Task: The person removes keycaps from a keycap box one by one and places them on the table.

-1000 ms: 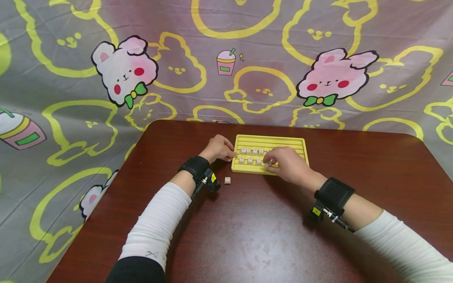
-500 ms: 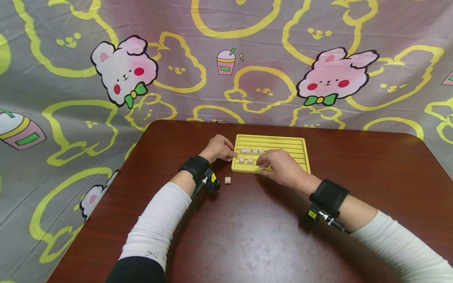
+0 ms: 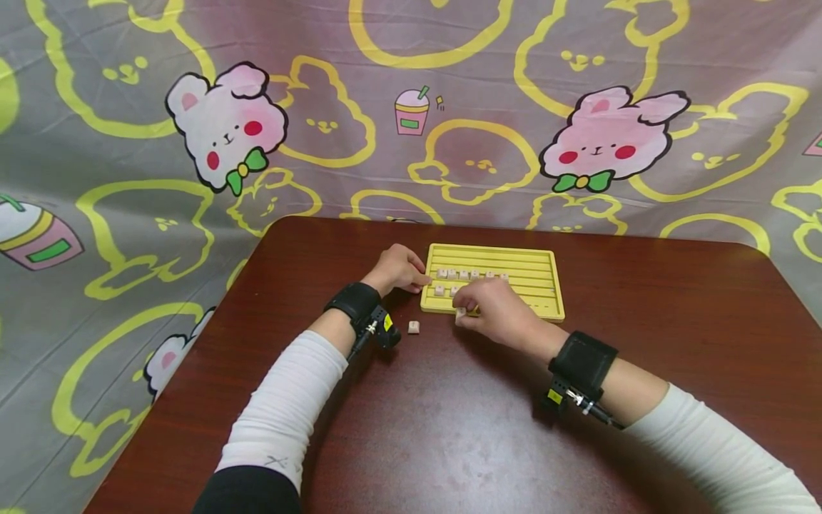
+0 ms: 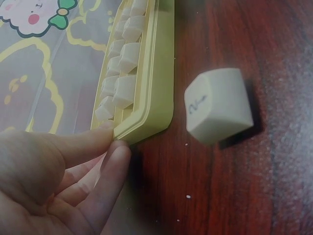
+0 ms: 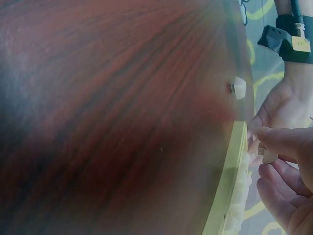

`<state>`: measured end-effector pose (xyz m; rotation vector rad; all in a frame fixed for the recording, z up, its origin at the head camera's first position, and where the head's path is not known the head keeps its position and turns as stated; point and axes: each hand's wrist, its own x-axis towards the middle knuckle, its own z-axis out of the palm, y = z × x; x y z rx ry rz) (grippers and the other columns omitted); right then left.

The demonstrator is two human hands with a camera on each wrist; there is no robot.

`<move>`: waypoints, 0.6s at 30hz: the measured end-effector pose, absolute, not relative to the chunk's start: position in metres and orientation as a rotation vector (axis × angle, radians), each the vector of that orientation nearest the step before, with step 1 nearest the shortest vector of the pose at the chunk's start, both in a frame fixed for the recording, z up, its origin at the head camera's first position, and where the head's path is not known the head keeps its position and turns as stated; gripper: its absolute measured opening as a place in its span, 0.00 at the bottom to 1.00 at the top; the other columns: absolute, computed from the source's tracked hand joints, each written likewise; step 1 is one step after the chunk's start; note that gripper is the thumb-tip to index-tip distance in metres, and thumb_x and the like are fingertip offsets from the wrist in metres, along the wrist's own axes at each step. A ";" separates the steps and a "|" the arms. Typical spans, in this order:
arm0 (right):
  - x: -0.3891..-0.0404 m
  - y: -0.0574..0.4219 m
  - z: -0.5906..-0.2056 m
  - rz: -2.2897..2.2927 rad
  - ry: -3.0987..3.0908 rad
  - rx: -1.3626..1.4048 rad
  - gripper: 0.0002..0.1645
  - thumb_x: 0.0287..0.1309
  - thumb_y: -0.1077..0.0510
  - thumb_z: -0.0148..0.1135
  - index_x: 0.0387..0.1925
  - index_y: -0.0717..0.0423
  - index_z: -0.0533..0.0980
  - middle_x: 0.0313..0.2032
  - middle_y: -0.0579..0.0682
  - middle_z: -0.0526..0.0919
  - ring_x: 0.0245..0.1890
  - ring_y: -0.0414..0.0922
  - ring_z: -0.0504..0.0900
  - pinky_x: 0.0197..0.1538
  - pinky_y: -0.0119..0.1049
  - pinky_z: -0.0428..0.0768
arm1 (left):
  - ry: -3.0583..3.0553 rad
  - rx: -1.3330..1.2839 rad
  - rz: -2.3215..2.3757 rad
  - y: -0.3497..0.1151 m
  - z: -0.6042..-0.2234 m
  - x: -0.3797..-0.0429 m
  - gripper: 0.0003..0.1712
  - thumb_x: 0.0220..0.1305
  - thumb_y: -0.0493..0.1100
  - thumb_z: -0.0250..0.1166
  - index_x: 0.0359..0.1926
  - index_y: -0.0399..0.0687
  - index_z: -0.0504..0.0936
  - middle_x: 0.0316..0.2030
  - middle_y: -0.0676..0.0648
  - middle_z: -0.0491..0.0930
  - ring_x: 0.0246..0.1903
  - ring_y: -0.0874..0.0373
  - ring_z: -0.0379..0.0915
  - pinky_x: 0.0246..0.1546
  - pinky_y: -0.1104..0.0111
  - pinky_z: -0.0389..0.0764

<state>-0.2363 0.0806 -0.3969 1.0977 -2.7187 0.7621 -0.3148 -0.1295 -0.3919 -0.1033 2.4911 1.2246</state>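
Note:
A yellow ridged tray (image 3: 523, 260) lies on the table with white keycaps standing in two rows. My left hand (image 3: 397, 269) pinches the tray's near left corner, thumb on the rim (image 4: 128, 123) and a finger below. Between thumb and fingertips my right hand (image 3: 504, 313) holds a keycap (image 3: 460, 315) at the tray's front edge; the right wrist view shows this keycap (image 5: 269, 156) with its hollow underside partly visible. The right hand hides part of the front row. A loose keycap (image 4: 220, 105) with a dark handwritten mark sits on the table in front of the left corner.
The dark red-brown table (image 3: 462, 428) runs back to a cartoon-printed cloth (image 3: 347, 107) hanging behind it. Black wrist straps (image 3: 354, 303) with small cameras are worn on both arms. White crumbs (image 4: 189, 197) dot the tabletop near the left hand.
My right hand has moved left and toward me with a keycap in its fingers, uncovering more of the back row. The left hand and the loose keycap have stayed put.

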 end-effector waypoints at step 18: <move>-0.233 0.058 -0.404 0.771 -2.729 1.138 0.06 0.53 0.59 0.74 0.34 0.52 0.85 0.30 0.44 0.87 0.32 0.38 0.84 0.37 0.33 0.83 | 2.520 -0.101 1.231 -0.130 -0.394 -0.313 0.15 0.57 0.36 0.74 0.43 0.33 0.83 0.47 0.36 0.78 0.21 0.62 0.80 0.38 0.64 0.90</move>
